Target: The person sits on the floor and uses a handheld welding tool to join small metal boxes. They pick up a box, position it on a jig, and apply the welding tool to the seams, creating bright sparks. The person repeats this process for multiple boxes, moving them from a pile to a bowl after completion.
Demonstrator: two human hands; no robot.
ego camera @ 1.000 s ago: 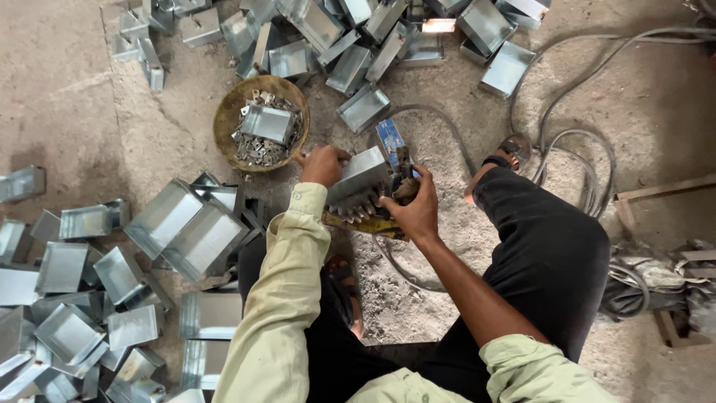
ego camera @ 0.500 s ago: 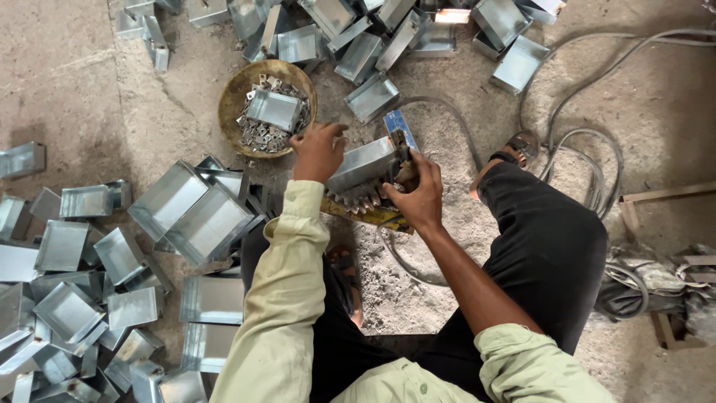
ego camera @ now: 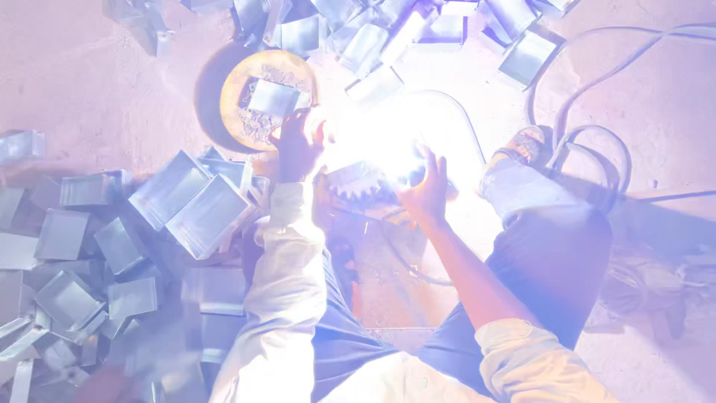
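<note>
Bright white glare [ego camera: 377, 138] at frame centre hides the workpiece btwn both hands. Left hand [ego camera: 297, 145] sits just left of it, right hand [ego camera: 426, 190] lower right; fingers curl toward glare, grip can't be told. Toothed metal edge [ego camera: 354, 183] shows below the glare. Round bowl [ego camera: 262, 104] upper left of the left hand.

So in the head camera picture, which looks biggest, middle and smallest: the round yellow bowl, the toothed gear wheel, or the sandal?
1. Round yellow bowl, clearly widest.
2. Toothed gear wheel, though glare hides part of it.
3. Sandal, smallest, though close to the gear, so these two are unsure.
</note>
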